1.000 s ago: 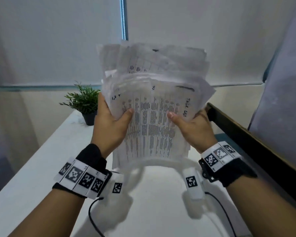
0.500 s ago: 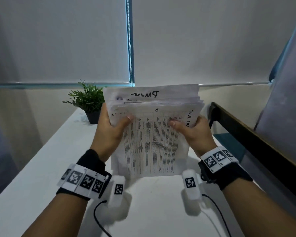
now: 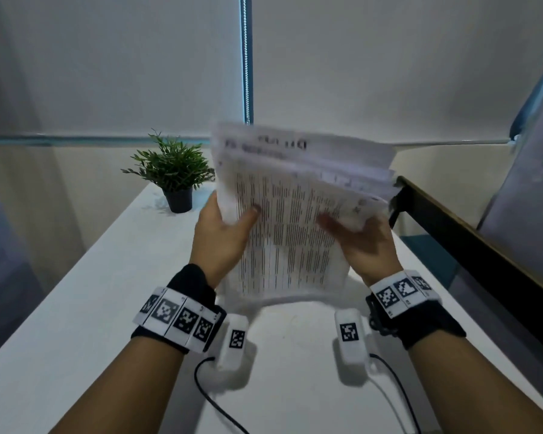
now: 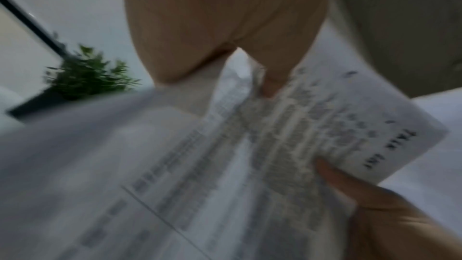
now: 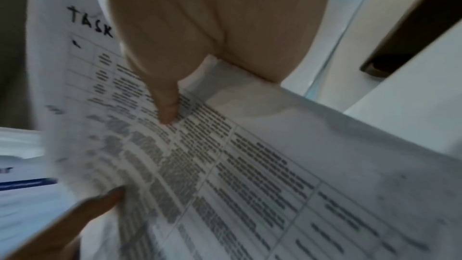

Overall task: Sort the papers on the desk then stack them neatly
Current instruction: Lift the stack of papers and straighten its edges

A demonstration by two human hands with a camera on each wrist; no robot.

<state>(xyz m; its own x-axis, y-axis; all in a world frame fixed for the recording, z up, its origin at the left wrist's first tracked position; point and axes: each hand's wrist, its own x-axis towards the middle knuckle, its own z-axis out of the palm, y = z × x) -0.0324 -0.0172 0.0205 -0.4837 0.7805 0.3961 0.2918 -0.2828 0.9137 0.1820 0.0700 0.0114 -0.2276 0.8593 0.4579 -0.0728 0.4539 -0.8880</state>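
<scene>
Both hands (image 3: 223,236) (image 3: 362,242) raised, gripping.

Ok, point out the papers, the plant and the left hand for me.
papers (image 3: 289,233): head view, printed table on the front sheet.
plant (image 3: 173,166): head view, green leaves above the pot.
left hand (image 3: 221,238): head view, palm at the stack's left edge.

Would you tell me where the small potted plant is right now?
In the head view the potted plant stands on the white desk at its far left, beside the wall, left of the stack of papers and beyond the left hand.
</scene>
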